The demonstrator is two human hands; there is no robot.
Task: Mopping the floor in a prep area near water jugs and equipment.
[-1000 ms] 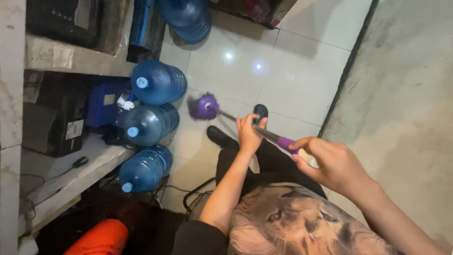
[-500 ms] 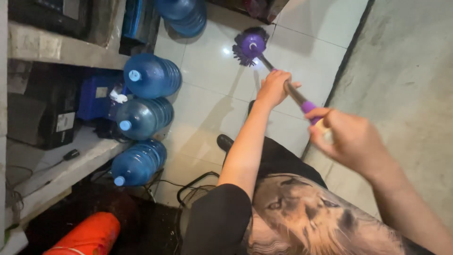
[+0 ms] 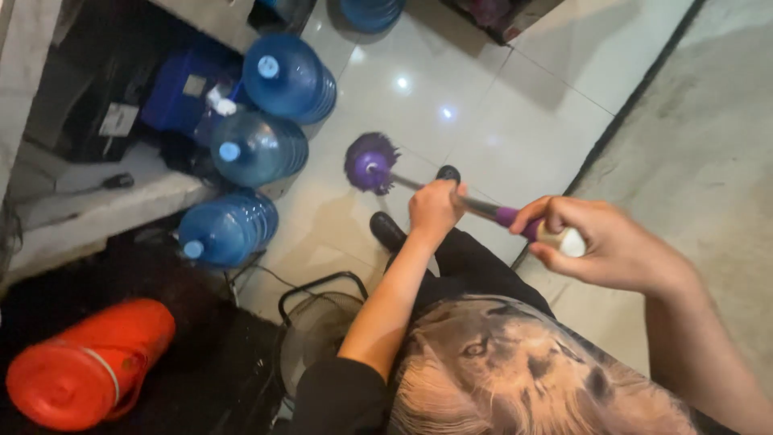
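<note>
I hold a mop with both hands. Its purple head [image 3: 371, 162] rests on the white tiled floor [image 3: 491, 121], close to my black shoes [image 3: 387, 231]. My left hand [image 3: 436, 209] grips the metal pole partway down. My right hand [image 3: 600, 242] is closed around the purple and white end of the handle [image 3: 555, 236]. The pole runs from right to left across the view, over my legs.
Three large blue water bottles [image 3: 258, 149] stand at the left by a pale ledge [image 3: 97, 213]. An orange jug [image 3: 88, 366] lies at the bottom left. A fan's round guard [image 3: 318, 330] and a cable are near my feet. A grey wall [image 3: 708, 137] rises on the right.
The mop head has swung back from the far floor towards my feet and the bottles. Both hands stay closed on the pole.
</note>
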